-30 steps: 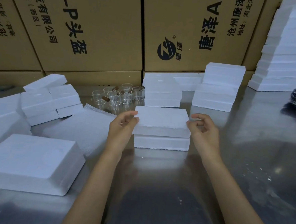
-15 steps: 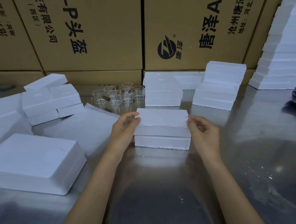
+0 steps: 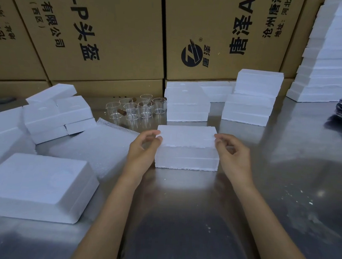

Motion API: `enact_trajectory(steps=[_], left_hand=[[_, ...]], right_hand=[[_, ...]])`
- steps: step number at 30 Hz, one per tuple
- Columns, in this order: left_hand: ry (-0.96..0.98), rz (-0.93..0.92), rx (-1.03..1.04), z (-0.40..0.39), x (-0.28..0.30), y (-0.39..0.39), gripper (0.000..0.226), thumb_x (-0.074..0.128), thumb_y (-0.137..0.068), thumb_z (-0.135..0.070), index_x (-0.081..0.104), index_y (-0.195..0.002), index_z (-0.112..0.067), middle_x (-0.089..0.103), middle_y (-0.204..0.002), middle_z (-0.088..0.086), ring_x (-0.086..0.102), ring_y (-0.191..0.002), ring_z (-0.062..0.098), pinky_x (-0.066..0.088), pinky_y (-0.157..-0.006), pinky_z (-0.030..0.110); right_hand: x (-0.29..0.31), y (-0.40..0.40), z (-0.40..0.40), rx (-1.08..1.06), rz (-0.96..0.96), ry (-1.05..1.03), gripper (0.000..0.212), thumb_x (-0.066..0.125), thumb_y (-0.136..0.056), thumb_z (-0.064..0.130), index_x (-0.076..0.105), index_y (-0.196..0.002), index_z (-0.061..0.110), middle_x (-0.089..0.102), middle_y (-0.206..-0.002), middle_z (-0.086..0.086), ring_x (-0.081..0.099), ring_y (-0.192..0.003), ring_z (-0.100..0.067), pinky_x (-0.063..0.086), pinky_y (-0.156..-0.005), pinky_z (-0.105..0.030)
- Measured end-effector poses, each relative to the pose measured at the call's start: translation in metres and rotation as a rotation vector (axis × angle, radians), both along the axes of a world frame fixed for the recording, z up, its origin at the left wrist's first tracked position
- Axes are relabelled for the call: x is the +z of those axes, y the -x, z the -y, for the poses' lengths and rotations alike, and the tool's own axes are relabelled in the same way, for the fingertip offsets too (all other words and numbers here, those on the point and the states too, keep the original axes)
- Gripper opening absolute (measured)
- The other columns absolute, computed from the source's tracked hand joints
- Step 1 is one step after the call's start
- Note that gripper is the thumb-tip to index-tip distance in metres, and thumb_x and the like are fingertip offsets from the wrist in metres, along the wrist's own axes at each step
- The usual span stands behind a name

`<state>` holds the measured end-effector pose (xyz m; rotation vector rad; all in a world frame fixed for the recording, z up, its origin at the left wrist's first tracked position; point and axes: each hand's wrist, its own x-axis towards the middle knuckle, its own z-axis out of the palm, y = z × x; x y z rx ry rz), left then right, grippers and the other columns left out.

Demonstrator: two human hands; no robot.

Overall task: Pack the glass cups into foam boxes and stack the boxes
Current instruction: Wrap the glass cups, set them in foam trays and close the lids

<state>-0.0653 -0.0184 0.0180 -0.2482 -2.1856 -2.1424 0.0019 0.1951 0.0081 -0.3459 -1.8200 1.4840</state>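
Item: foam box, centre of frame, resting on the steel table. Two white halves, lid over base, seam visible along the near face.

Hands: left hand pinches the lid's left edge with thumb and curled fingers; right hand does the same on the right edge. Hands apart, one at each end.

Step in hand: seating the lid on the base, it appears. Next move calls for even downward pressure at both ends, then carrying the closed box to a stack.

Glass cups: cluster above centre-left, unpacked, just behind the box.

Finished stacks: upper centre-right, well apart from the hands.

Loose foam pieces: left of frame.

Hidden: box contents not visible; whether a cup lies inside cannot be told. Tall foam pile at upper right cut off.
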Motion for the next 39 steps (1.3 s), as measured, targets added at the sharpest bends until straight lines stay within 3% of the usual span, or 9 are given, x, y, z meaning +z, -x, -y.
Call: enact_trajectory(steps=[6,11,14,16,19,24,28,33,39], left_hand=[[0.031,-0.043,0.022,-0.002,-0.003,0.0,0.012,0.066,-0.095,-0.033,0.072,-0.103,-0.04,0.068,-0.107,-0.017,0.062,-0.1,-0.005,0.044,-0.085,0.02],[0.063,-0.039,0.015,-0.003,-0.004,0.0,0.012,0.064,-0.096,-0.037,0.07,-0.104,-0.044,0.067,-0.11,-0.02,0.06,-0.096,-0.012,0.042,-0.082,0.018],[0.069,-0.053,-0.008,-0.004,-0.005,-0.001,0.013,0.061,-0.098,-0.036,0.068,-0.107,-0.042,0.065,-0.11,-0.022,0.057,-0.094,-0.018,0.041,-0.081,0.016],[0.085,-0.054,-0.033,-0.004,-0.006,0.0,0.014,0.063,-0.097,-0.037,0.065,-0.109,-0.043,0.062,-0.111,-0.027,0.056,-0.101,-0.017,0.041,-0.081,0.015],[0.125,-0.045,-0.078,-0.004,-0.008,0.0,0.027,0.071,-0.09,-0.041,0.06,-0.114,-0.045,0.055,-0.117,-0.031,0.05,-0.11,-0.018,0.039,-0.083,0.011],[0.101,-0.053,-0.09,-0.011,-0.012,0.01,0.034,0.075,-0.087,-0.041,0.06,-0.117,-0.043,0.057,-0.118,-0.032,0.046,-0.1,-0.032,0.038,-0.073,-0.005],[0.072,-0.038,-0.068,-0.027,-0.008,0.027,0.034,0.076,-0.087,-0.036,0.06,-0.117,-0.04,0.056,-0.114,-0.031,0.051,-0.094,-0.028,0.038,-0.07,-0.004],[0.069,-0.009,-0.06,-0.046,-0.004,0.053,0.038,0.076,-0.088,-0.036,0.058,-0.121,-0.037,0.058,-0.128,-0.014,0.054,-0.119,0.003,0.04,-0.093,0.018],[0.098,0.009,-0.045,-0.063,-0.001,0.083,0.041,0.075,-0.088,-0.038,0.056,-0.124,-0.033,0.058,-0.128,-0.007,0.054,-0.119,0.011,0.039,-0.093,0.023]], right_hand=[[0.0,-0.002,0.005,0.004,-0.018,0.031,0.016,0.064,-0.094,0.012,0.07,-0.103,0.024,0.062,-0.089,0.007,0.051,-0.064,0.006,0.04,-0.064,-0.003],[0.002,-0.002,0.004,0.032,0.025,0.134,0.011,0.064,-0.095,0.017,0.067,-0.102,0.025,0.066,-0.094,0.008,0.058,-0.077,0.014,0.045,-0.073,-0.004],[0.002,-0.002,0.004,0.048,0.054,0.179,0.007,0.065,-0.095,0.02,0.068,-0.099,0.025,0.068,-0.096,0.009,0.063,-0.094,-0.005,0.052,-0.09,-0.027],[0.002,-0.003,0.004,0.047,0.059,0.19,0.006,0.065,-0.095,0.022,0.068,-0.098,0.026,0.067,-0.095,0.011,0.064,-0.096,-0.011,0.054,-0.091,-0.034],[-0.001,-0.002,0.004,0.027,0.016,0.164,0.01,0.064,-0.096,0.022,0.068,-0.096,0.031,0.068,-0.095,0.016,0.064,-0.091,-0.002,0.053,-0.083,-0.023],[-0.004,0.009,-0.002,-0.012,-0.009,0.107,0.013,0.063,-0.095,0.022,0.072,-0.099,0.032,0.07,-0.094,0.023,0.061,-0.083,0.013,0.042,-0.07,-0.001],[0.003,0.034,-0.013,-0.032,0.067,0.06,0.012,0.061,-0.095,0.022,0.07,-0.098,0.029,0.067,-0.086,0.017,0.062,-0.076,0.003,0.043,-0.064,-0.006],[0.009,0.065,-0.03,-0.089,0.159,-0.006,0.014,0.058,-0.095,0.025,0.07,-0.098,0.03,0.063,-0.079,0.018,0.059,-0.073,0.002,0.036,-0.056,0.0],[0.012,0.102,-0.046,-0.099,0.221,-0.045,0.022,0.053,-0.098,0.027,0.072,-0.11,0.026,0.065,-0.088,0.01,0.058,-0.089,-0.014,0.037,-0.069,-0.021]])
